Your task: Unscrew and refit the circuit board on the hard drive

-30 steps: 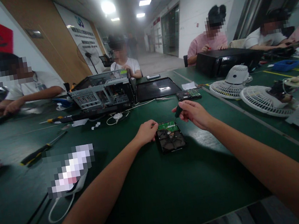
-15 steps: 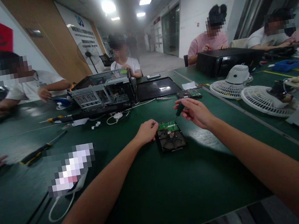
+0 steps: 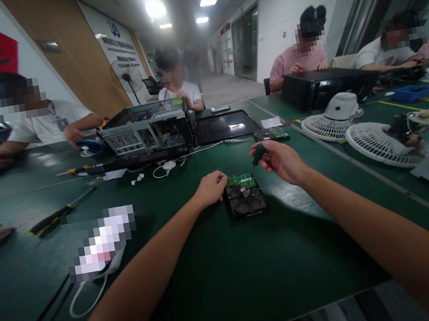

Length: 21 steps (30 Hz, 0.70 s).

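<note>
A hard drive with a green circuit board along its far end lies on the green table. My left hand is at its far left corner, fingers pressed together against the edge of the drive. In my right hand is a small screwdriver with a dark green handle, held between thumb and fingers. Its thin shaft points down to the far right corner of the drive; whether the tip touches is too small to tell.
An open computer case and a black panel stand beyond. A second circuit-board drive lies behind my right hand. Fan parts are at right; a yellow-black screwdriver and a phone at left. Several people sit around.
The screwdriver in my right hand stands slightly more upright. My left hand and the drive have barely moved. At the far left, another person's hand has shifted slightly.
</note>
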### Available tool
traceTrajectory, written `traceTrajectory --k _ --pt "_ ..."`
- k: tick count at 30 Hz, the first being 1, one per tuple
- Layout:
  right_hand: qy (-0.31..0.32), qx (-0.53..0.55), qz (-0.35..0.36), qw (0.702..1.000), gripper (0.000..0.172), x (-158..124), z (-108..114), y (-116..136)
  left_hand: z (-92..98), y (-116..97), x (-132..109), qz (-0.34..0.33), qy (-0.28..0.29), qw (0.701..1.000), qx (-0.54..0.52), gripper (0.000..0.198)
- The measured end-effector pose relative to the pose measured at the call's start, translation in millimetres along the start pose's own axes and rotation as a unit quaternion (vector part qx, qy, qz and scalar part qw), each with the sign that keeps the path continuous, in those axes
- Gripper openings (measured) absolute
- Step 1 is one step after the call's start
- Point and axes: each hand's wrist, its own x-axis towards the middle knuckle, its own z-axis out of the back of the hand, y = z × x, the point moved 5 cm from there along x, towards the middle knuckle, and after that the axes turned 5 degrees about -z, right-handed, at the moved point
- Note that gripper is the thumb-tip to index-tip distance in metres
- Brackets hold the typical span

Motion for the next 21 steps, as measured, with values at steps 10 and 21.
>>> traceTrajectory --k 10,21 --pt "-0.017 -0.043 0.033 0.998 0.027 1 3 3 0.0 0 0 -0.005 0.001 1.000 0.007 0.022" --pt "-0.024 -0.104 0.056 0.993 0.019 2 5 5 0.4 1 1 -0.010 -0.002 1.000 0.011 0.022"
